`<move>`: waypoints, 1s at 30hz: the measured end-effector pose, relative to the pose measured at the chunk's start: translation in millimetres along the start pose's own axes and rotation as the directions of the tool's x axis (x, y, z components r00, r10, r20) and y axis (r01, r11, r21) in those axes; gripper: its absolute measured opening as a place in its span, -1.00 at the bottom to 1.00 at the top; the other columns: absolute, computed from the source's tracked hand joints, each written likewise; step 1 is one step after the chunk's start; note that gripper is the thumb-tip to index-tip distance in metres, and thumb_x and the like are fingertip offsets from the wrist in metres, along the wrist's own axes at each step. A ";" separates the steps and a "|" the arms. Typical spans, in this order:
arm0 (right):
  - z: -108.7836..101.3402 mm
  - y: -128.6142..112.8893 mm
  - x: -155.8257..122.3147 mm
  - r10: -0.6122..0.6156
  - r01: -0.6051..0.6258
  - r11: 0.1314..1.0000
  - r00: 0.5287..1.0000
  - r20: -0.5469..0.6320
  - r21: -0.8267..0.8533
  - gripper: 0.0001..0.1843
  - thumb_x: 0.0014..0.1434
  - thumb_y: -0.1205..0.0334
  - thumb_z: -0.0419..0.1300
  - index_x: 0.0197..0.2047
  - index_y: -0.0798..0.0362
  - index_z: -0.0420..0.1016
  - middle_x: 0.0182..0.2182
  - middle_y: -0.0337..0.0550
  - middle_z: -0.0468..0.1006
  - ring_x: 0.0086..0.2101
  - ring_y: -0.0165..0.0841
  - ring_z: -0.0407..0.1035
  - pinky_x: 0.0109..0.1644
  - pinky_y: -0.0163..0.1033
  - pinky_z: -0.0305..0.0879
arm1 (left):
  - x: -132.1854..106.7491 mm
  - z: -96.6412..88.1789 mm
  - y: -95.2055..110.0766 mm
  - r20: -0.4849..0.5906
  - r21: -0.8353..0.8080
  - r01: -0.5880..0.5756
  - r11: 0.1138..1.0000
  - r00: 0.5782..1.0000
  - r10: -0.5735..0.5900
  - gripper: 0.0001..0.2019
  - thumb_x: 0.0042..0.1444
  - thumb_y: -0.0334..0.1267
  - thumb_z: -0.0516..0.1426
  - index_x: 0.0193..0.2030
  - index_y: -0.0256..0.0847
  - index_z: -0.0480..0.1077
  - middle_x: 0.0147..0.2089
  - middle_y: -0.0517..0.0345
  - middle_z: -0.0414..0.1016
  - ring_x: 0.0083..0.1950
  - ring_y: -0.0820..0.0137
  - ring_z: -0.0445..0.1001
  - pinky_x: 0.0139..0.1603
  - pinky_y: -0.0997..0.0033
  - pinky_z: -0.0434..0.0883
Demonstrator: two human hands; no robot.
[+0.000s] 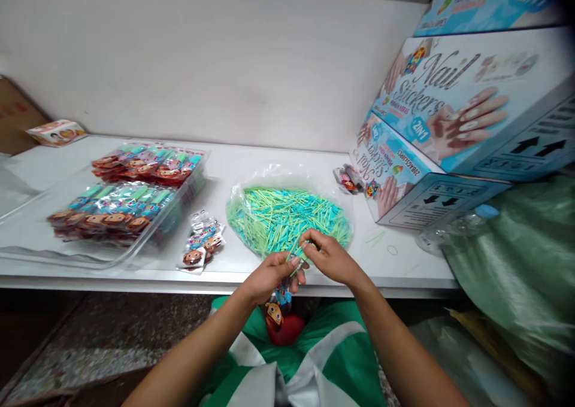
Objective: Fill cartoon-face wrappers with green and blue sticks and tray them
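Observation:
My left hand (277, 274) grips the top of a small printed packet (275, 314) with a brown cartoon face, which hangs below the table edge. Close beside it, my right hand (326, 252) is closed in a pinch on thin green and blue sticks (300, 250) at the packet's top. How far the sticks reach into the packet is hidden by my fingers. Just behind both hands lies a clear plastic bag (287, 173), spread open and heaped with loose green and blue sticks (287, 215). Several similar packets (202, 242) lie to its left.
A clear plastic tray (130, 257) on the left holds rows of filled packets (117, 209). Stacked nail sticker boxes (449, 102) rise at the right, with a few small packets (348, 178) near their base. A plastic bottle (458, 227) lies beside green sheeting (525, 263).

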State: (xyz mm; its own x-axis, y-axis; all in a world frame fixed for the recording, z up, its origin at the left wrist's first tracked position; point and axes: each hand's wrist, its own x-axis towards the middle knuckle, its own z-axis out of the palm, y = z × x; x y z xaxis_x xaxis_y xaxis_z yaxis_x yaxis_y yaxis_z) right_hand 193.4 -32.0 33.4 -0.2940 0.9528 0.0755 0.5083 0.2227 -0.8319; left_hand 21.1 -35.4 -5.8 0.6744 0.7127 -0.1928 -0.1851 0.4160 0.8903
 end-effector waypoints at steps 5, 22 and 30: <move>1.3 19.9 21.5 0.011 -0.009 0.999 0.997 0.080 -0.031 -0.71 0.27 0.06 -0.08 -0.27 0.04 0.35 -0.43 -0.24 0.43 -0.42 -0.42 0.31 -0.35 -0.33 0.20 | -11.3 -12.6 -7.4 -0.103 -0.066 0.060 0.996 0.992 -0.067 -0.62 0.03 0.00 0.15 -0.28 -0.36 0.39 -0.47 0.12 0.43 -0.63 0.59 0.32 -0.59 0.60 0.21; 26.9 13.6 103.7 -0.048 0.023 0.992 0.980 -0.194 -0.127 -0.65 0.23 0.19 -0.02 0.06 0.04 0.31 -0.40 -0.21 0.37 -0.41 -0.41 0.26 -0.32 -0.30 0.21 | -9.5 -61.0 19.5 -0.267 -0.215 0.061 0.975 0.956 -0.119 -0.64 0.00 -0.04 0.19 -0.26 -0.35 0.36 -0.45 0.15 0.44 -0.55 0.50 0.40 -0.50 0.48 0.39; 48.8 -3.6 86.9 0.076 0.046 0.936 0.941 -0.328 0.349 -0.74 0.12 0.15 0.15 -0.11 0.01 0.39 -0.46 -0.29 0.31 -0.47 -0.47 0.22 -0.41 -0.36 0.18 | -1.8 -53.3 29.6 -0.200 -0.131 0.100 0.986 0.972 -0.125 -0.63 0.00 -0.02 0.18 -0.26 -0.36 0.36 -0.43 0.11 0.45 -0.52 0.49 0.42 -0.46 0.46 0.41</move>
State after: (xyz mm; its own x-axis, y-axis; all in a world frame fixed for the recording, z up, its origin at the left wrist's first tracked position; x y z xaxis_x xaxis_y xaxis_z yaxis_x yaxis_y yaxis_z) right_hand 126.5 40.0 16.2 0.0279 0.9818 0.1880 0.1800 0.1800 -0.9670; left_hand -23.7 5.8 -1.1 0.5360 0.7532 -0.3813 -0.2086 0.5559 0.8047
